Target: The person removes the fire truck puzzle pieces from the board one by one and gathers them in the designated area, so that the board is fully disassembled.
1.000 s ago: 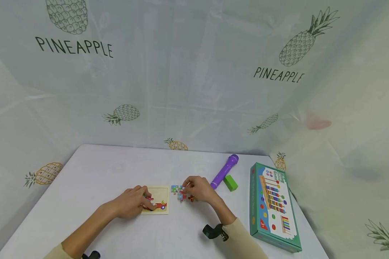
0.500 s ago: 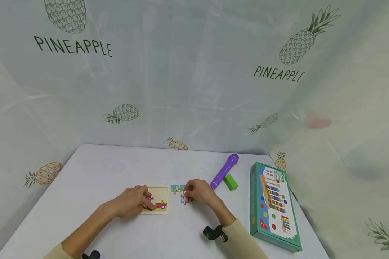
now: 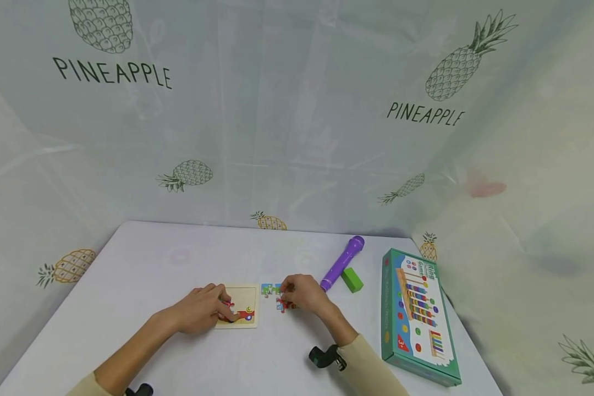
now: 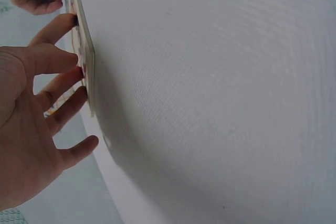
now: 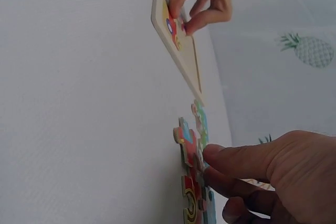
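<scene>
My left hand (image 3: 205, 309) lies over the left part of a pale wooden puzzle board (image 3: 247, 294). Its fingertips rest on red vehicle pieces (image 3: 245, 315) set in the board; in the left wrist view the fingers are spread. Just right of the board, my right hand (image 3: 304, 292) bends over a cluster of loose jigsaw pieces. Its thumb and fingers pinch a jigsaw piece (image 5: 200, 157), mostly hidden by the fingertips. A red and blue piece (image 5: 187, 136) and a red piece with a yellow arc (image 5: 190, 198) lie beside it. Green and blue pieces (image 3: 269, 289) sit behind.
A purple toy microphone (image 3: 344, 263) lies beyond the right hand, with a green block (image 3: 352, 280) beside it. A green toy box (image 3: 421, 316) lies along the table's right side. A pineapple-print curtain (image 3: 297, 110) hangs behind the white table (image 3: 178, 247).
My right hand has moved slightly toward me. The red and blue piece under its fingers has shifted a little right and nearer, and turned. The left hand stays on the board.
</scene>
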Tool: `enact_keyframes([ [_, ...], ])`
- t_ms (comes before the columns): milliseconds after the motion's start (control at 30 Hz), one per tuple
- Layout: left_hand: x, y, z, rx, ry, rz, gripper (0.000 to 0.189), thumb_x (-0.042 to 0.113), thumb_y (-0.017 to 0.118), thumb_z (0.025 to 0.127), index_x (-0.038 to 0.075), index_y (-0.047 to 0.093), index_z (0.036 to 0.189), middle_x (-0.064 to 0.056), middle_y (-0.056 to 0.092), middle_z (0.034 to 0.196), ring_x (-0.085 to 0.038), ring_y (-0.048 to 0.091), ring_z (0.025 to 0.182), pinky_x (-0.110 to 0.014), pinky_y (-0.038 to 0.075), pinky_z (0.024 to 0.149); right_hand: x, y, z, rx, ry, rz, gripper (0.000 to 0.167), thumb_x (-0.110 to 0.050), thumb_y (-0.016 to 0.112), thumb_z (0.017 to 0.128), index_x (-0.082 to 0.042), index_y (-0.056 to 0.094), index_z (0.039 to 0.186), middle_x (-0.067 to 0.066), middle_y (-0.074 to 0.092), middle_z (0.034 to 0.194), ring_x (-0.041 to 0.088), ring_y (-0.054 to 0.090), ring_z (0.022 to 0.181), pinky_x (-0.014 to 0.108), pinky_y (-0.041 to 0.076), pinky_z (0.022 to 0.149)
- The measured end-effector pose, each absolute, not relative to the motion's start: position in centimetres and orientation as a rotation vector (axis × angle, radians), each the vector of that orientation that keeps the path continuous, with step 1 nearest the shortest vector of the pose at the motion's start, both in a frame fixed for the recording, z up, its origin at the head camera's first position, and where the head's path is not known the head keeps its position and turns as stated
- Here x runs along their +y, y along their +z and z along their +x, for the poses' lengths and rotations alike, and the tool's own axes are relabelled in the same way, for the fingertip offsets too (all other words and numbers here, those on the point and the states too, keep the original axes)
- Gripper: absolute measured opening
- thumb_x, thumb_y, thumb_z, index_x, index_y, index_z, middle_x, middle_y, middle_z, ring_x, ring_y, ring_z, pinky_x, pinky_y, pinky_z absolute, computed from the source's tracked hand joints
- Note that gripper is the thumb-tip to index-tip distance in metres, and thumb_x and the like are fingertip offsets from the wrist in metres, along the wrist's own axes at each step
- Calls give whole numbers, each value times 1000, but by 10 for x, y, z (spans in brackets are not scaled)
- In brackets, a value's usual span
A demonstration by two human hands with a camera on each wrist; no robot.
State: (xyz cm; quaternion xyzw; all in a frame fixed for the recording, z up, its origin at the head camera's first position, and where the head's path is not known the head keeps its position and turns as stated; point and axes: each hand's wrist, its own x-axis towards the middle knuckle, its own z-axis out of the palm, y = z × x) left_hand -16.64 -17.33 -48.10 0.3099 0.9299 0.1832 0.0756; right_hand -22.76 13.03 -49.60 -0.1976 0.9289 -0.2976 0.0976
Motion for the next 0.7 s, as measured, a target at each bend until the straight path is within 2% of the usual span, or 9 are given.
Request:
enact_keyframes([
  [400, -173, -480, -166, 2785, 567, 933, 46, 2, 60, 91, 40, 79, 108, -1, 58, 119, -27, 51, 116, -63, 38, 94, 136, -485, -219, 2747, -711, -691, 28, -23, 87, 78, -12, 72, 98, -6, 58, 83, 8, 52, 74, 23, 46, 65],
  [700, -173, -479, -165, 2788, 566, 922, 43, 3, 61, 92, 39, 79, 108, -2, 58, 119, -27, 51, 117, -63, 38, 94, 135, -487, -214, 2789, -630, -712, 27, -27, 86, 79, -14, 71, 98, -4, 57, 84, 8, 50, 73, 23, 44, 64],
])
